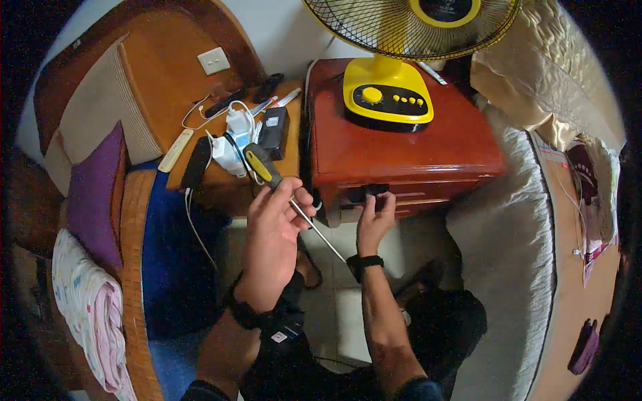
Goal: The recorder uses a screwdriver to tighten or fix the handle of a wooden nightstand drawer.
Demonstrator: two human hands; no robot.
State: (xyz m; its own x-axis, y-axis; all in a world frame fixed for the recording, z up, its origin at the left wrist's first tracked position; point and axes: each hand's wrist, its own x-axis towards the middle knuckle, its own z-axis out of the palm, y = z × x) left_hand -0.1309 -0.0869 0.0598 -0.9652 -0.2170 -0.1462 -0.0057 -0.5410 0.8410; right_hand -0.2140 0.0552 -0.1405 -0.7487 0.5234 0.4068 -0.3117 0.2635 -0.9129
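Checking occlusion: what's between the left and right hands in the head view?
In the head view, the screwdriver's metal shaft slants down from the left hand toward the right wrist strap; the tiled floor shows behind.

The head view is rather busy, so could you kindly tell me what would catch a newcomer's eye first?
Probably the bright yellow fan standing on the glossy red-brown cabinet, top right of centre. Next comes the yellow-and-grey screwdriver in the left hand, mid-picture, its shaft slanting down rightward. The purple cushion at far left also stands out.
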